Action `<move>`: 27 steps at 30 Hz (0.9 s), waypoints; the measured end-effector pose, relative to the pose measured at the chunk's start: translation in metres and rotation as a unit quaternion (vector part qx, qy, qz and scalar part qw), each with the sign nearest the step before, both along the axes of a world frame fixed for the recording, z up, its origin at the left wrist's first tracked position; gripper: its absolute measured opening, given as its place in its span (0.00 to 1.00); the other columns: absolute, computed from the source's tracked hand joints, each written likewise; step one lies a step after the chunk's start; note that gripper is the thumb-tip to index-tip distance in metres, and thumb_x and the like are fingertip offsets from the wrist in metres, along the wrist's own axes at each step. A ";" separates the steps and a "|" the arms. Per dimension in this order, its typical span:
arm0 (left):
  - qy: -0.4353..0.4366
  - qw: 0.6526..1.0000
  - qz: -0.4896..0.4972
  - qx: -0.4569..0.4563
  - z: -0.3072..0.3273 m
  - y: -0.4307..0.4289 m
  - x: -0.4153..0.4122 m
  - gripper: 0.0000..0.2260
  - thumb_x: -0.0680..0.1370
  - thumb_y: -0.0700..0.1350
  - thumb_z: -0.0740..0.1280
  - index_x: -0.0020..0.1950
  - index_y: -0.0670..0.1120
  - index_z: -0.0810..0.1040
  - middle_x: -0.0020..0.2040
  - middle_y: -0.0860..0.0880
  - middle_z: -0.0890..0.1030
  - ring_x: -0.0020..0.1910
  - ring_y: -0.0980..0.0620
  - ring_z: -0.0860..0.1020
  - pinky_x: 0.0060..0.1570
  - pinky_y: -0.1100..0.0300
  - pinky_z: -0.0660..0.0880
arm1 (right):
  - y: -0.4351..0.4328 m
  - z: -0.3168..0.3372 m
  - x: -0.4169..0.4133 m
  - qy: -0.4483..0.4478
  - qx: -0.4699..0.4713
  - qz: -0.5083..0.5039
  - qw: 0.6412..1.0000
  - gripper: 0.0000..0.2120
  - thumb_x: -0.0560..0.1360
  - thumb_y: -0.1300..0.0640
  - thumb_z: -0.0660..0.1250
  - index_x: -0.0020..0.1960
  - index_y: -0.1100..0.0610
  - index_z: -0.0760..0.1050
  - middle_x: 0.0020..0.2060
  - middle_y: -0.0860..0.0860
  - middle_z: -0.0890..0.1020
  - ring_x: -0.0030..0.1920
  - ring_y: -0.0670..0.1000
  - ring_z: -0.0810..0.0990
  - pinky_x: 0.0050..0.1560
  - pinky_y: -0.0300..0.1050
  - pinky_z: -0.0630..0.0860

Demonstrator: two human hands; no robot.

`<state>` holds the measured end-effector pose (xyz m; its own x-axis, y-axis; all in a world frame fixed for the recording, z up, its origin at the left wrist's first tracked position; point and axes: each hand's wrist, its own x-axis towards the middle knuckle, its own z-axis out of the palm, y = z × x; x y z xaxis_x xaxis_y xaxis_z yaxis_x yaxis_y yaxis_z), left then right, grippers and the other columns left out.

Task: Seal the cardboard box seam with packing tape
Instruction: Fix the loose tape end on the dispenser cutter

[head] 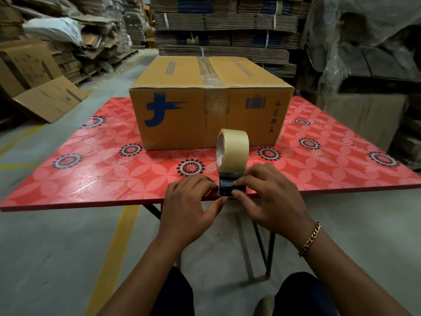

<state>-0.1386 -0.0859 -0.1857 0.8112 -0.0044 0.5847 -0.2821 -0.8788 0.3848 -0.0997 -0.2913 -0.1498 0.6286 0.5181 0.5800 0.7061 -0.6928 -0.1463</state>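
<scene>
Both hands (230, 199) grip the tape dispenser (232, 160) before the closed, taped box (211, 103).

A packing warehouse: strapped stacks of flattened cartons (225, 26), concrete floor (57, 236) with yellow lines (114, 254)

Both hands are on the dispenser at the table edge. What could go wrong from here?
1. The dispenser sits at the table edge; it could slip off.
2. Fingertips of the left hand and right hand are near its cutter and may get nicked.
3. The box seam already carries wrinkled tape; new tape may bond poorly.
</scene>
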 end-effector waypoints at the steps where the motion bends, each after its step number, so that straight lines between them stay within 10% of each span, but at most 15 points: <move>1: 0.002 1.000 -0.002 0.001 0.001 0.000 0.000 0.14 0.75 0.62 0.69 0.51 0.54 0.80 0.51 0.58 0.80 0.51 0.55 0.77 0.50 0.53 0.70 | 0.000 0.001 -0.001 0.006 -0.007 0.000 1.000 0.15 0.75 0.43 0.68 0.53 0.53 0.82 0.48 0.49 0.80 0.47 0.50 0.76 0.40 0.47 0.76; 15: 0.160 0.984 -0.080 0.028 0.030 0.016 0.030 0.35 0.68 0.70 0.71 0.71 0.58 0.68 0.66 0.56 0.73 0.65 0.53 0.71 0.65 0.52 0.67 | -0.003 -0.005 0.004 -0.066 0.036 -0.013 0.997 0.06 0.77 0.57 0.70 0.51 0.55 0.84 0.45 0.52 0.82 0.44 0.55 0.78 0.38 0.54 0.75; 27: 0.180 0.978 -0.091 -0.060 0.026 0.021 0.036 0.29 0.64 0.69 0.73 0.60 0.58 0.74 0.56 0.57 0.78 0.56 0.54 0.78 0.56 0.48 0.78 | 0.002 -0.013 0.004 -0.117 0.068 -0.047 0.990 0.15 0.77 0.56 0.70 0.63 0.58 0.81 0.46 0.54 0.83 0.43 0.55 0.77 0.39 0.53 0.75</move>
<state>-0.1021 -0.0648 -0.1596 0.9568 -0.1165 0.2663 -0.2566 -0.7692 0.5852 -0.0957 -0.2891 -0.1630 0.5100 0.3711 0.7760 0.6658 -0.7415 -0.0830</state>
